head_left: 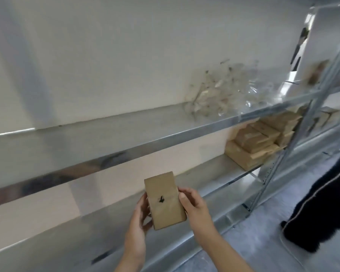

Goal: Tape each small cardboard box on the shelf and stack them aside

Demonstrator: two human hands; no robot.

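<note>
Small brown cardboard box (pixel 165 201) held upright between left hand (pixel 138 218) and right hand (pixel 194 208), fingers curled round its sides, in front of the lower grey metal shelf (pixel 204 173). Stacked brown cardboard boxes (pixel 259 142) lie at that shelf's right end.

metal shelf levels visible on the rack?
2: upper galvanised steel shelf carrying crumpled clear plastic, lower galvanised steel shelf carrying stacked brown cardboard boxes. Others may lie outside the frame.

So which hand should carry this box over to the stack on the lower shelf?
Probably the right hand. It already holds the box on the side nearer the stack of boxes, which lies to the right. The left hand would have to cross over.
</note>
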